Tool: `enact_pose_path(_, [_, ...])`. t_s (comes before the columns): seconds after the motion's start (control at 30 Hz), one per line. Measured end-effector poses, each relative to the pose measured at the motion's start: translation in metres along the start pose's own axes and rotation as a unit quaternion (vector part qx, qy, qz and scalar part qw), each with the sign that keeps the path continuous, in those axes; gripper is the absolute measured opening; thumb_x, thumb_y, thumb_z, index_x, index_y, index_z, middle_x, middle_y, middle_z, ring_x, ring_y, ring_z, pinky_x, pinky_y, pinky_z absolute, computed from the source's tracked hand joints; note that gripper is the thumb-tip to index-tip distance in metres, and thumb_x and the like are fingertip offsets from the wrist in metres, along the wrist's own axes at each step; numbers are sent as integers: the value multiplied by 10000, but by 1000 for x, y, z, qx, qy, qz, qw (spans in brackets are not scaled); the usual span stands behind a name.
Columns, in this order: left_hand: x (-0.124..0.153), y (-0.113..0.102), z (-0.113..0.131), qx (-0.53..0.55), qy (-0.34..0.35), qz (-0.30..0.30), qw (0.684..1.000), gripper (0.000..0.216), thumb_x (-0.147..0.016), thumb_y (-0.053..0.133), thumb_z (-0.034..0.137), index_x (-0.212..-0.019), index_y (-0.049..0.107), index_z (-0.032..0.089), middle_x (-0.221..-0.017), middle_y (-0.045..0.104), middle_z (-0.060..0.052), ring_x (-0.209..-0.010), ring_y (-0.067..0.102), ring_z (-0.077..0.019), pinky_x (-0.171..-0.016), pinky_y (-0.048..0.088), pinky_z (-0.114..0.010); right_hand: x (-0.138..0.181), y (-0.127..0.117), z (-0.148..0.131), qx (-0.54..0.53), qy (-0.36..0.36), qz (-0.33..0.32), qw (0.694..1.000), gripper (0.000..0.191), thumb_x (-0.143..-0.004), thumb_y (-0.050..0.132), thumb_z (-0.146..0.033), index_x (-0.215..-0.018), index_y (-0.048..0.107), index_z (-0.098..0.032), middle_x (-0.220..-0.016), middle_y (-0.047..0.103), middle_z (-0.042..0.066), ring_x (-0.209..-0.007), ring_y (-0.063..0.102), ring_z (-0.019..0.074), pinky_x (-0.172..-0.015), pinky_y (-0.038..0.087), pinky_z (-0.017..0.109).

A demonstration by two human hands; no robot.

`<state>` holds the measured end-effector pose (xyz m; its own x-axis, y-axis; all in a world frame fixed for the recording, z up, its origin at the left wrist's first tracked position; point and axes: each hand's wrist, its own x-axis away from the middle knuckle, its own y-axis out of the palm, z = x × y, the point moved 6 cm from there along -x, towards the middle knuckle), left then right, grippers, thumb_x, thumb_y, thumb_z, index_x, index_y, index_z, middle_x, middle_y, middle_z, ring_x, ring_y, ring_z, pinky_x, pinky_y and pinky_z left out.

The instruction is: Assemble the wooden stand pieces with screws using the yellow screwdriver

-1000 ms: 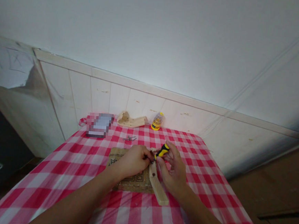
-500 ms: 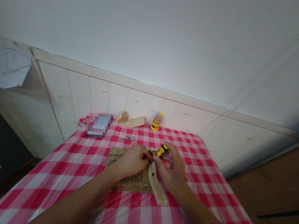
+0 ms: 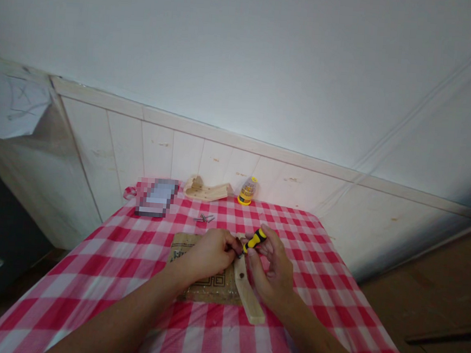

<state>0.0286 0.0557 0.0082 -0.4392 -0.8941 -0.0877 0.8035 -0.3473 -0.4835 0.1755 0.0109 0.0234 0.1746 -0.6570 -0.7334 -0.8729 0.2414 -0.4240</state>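
My right hand (image 3: pixel 272 272) grips a yellow-and-black screwdriver (image 3: pixel 256 239), tilted with its lower end toward a pale wooden piece (image 3: pixel 249 298). A dark hole shows midway along that wood, which lies across the right part of a brown printed mat (image 3: pixel 205 293). My left hand (image 3: pixel 218 253) is closed, fingertips pinched at the wood's upper part beside the screwdriver's lower end. Whether a small part sits between those fingers is hidden. The screwdriver's tip is also out of sight.
Several screws (image 3: pixel 204 218) lie beyond the mat. Along the wall stand another wooden part (image 3: pixel 206 190) and a clear bit case (image 3: pixel 247 191) with a yellow base. A blurred-out phone-like object (image 3: pixel 158 196) lies at the left on the checkered tablecloth (image 3: pixel 113 275).
The fingers of my right hand have shifted slightly on the screwdriver, and more of its yellow lower handle shows. My left hand and the wooden piece stay almost still.
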Motion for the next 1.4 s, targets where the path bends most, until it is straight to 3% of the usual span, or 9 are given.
enact_pose_path(0.67, [1,-1,3,-2,-15,5,1000,337,-763,551,-6,-890,828,138,-870,821,-45,-765,734,-173,-698,526,-239,-3,-4,2,45,0,49,998,498,-949,679,-222,-1427,555,-281,-1134,772,83,-874,789,205,-752,687,323])
enact_pose_path(1.07, [2,-1,3,7,-18,5,1000,312,-756,558,-1,-849,820,142,-818,806,-31,-745,724,-167,-700,513,-237,-1,-4,11,41,8,68,997,529,-924,729,-265,-1418,544,-302,-1149,752,87,-817,784,204,-702,681,323])
enact_pose_path(1.27, [0,2,-5,20,-19,9,1000,340,-739,544,-2,-878,817,145,-846,814,-36,-738,727,-166,-682,517,-237,0,-1,0,-6,-5,44,999,568,-965,612,-149,-1492,461,-298,-1254,718,122,-1028,778,240,-841,683,377])
enact_pose_path(1.4, [0,2,-4,20,-11,6,1000,340,-746,544,7,-875,819,158,-866,821,-33,-756,733,-170,-684,518,-241,1,1,-1,-14,-9,29,999,583,-968,597,-119,-1501,447,-305,-1211,736,121,-1023,783,247,-871,673,410])
